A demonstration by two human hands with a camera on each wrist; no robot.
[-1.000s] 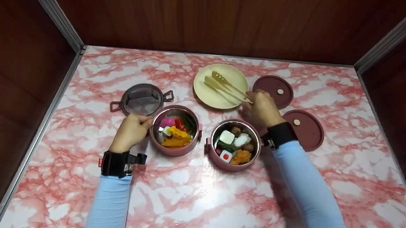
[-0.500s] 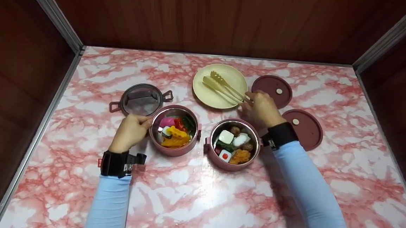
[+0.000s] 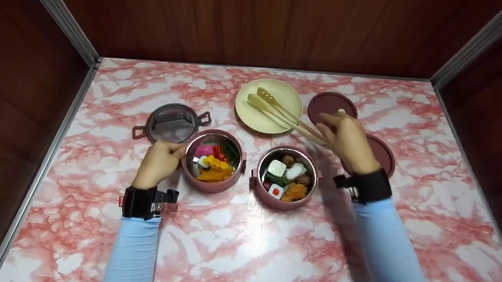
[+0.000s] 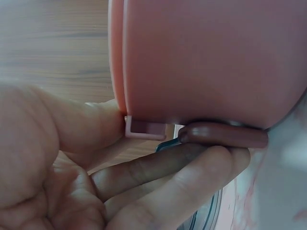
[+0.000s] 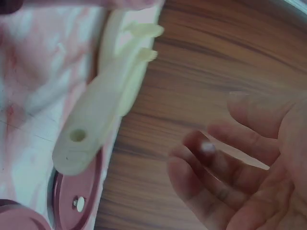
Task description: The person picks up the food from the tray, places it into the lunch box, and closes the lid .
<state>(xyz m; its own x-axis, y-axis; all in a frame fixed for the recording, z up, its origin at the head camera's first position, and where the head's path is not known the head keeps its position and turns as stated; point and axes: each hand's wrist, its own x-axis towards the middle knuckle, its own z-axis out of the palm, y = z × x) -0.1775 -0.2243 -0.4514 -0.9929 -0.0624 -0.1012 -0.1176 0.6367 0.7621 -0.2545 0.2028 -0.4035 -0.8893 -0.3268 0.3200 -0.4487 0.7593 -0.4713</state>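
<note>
My left hand grips the left pink pot at its side, with the thumb at the rim. In the left wrist view, the fingers curl under a darker clasp on the pot's wall. Toy food, yellow, red, pink and green, fills this steel-lined pot. My right hand hovers at the handle end of the cream tongs. Their heads lie over the cream plate, and their shafts reach past its rim. The right wrist view has the fingers loosely bent, apart from the tongs' holed end.
A second pink pot with toy food stands to the right of the first. Two dark red lids, one farther back and one nearer, lie on the right. A see-through lid with two side clasps lies behind my left hand.
My right hand has let go of the tongs and moved to the right and nearer, its fingers spreading. The tongs' handle end now shows. My left hand stays at the pot.
</note>
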